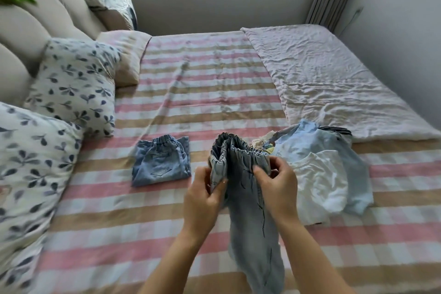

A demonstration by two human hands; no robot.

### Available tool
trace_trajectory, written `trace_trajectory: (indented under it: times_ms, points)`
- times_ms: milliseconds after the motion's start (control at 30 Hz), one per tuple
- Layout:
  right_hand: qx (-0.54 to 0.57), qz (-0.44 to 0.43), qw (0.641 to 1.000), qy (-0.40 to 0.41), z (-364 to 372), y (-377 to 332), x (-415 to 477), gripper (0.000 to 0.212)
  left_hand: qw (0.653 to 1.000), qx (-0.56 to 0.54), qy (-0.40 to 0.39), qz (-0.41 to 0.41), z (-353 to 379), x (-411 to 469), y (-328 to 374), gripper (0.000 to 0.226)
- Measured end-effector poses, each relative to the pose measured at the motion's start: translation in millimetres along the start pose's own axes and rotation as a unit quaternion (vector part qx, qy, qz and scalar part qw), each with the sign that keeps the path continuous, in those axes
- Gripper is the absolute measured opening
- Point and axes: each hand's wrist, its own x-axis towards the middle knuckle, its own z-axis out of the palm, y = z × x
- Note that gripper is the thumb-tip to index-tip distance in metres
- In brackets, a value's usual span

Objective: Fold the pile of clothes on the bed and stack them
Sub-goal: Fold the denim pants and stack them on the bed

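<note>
One wide bed [202, 93] in pink, tan and white stripes spreads beneath and beyond both hands; a crumpled pale blanket [334, 83] covers its part far beyond the right hand and off to that side; two leaf-print pillows [71, 83] lean against a padded headboard [28, 31] well to the outside of the left hand. Just outside the right hand lies the unfolded pile of clothes [319, 174], a white top uppermost over light blue garments, with a dark striped edge showing at its far side; the raised waistband and the right hand hide the pile's near inner edge. Between the hands hangs a pair of light blue jeans [250, 210], the gathered elastic waistband held up and bunched, the legs trailing down between the forearms. Beyond the left hand and a little outward, apart from it, a folded pair of denim shorts [162, 162] lies flat on the sheet. The left hand [202, 198] pinches the waistband's left side with curled fingers; the right hand [276, 186] grips its right side, thumb and fingers closed on the elastic.
</note>
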Motion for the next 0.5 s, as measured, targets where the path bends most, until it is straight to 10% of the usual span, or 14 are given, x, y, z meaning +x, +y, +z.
trace_trajectory:
  times_ms: [200, 500]
  points:
    - [-0.049, -0.132, 0.988, 0.061, -3, -72, -30, 0.026, 0.994, -0.057, 0.048, 0.078, -20, -39, 56, 0.016]
    - [0.008, -0.143, 0.988, -0.056, -12, -120, -65, 0.011, 0.987, -0.057, 0.059, 0.141, -42, -45, 102, 0.017]
